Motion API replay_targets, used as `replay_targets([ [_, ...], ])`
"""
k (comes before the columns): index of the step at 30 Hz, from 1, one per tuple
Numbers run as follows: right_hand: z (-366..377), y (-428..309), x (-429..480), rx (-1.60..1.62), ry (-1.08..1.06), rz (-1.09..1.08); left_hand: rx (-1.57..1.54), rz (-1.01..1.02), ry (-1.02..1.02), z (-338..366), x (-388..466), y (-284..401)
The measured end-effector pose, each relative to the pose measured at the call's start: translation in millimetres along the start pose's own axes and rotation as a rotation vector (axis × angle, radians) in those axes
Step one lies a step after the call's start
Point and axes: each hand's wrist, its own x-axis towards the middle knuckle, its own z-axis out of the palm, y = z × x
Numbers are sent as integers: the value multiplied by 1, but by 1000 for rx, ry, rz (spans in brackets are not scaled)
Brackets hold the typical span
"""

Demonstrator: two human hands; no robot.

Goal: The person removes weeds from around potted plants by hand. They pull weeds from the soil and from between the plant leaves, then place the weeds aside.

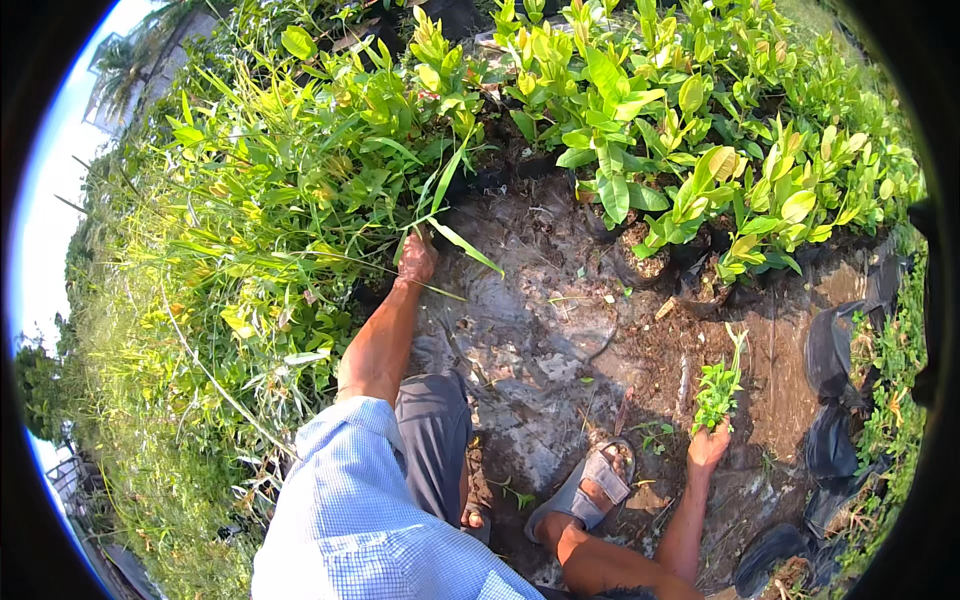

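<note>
My left hand (416, 259) is closed around a grass weed (444, 196) at the edge of the dense greenery on the left. Its long blades spread out above the fist, and leaves partly hide the fingertips. Low on the right, my right hand (710, 448) grips a small bunch of pulled green weeds (718, 394). The leafy part sits just above the fingers, with pale stems pointing away from me. Between the two hands lies a dirty ground sheet (525, 315) strewn with soil and plant scraps.
Potted seedlings (615, 142) in black bags stand across the far side. One soil-filled bag (641, 259) faces the sheet. Crumpled black plastic (832, 442) lines the right edge. My sandalled foot (589, 480) rests on the sheet. Tangled weeds (247, 247) crowd the left.
</note>
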Motion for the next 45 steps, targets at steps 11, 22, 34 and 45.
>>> replay_targets([
  [11,87,-171,18,448,-233,47,-611,565,-528,-135,-156,152],
  [22,141,-117,17,184,-333,-231,-754,537,-577,-67,-230,196],
  [34,157,-124,30,137,-292,-28,-810,90,-387,-6,-241,214],
  [45,142,-117,-31,256,129,-332,-666,284,-388,3,-254,222],
])
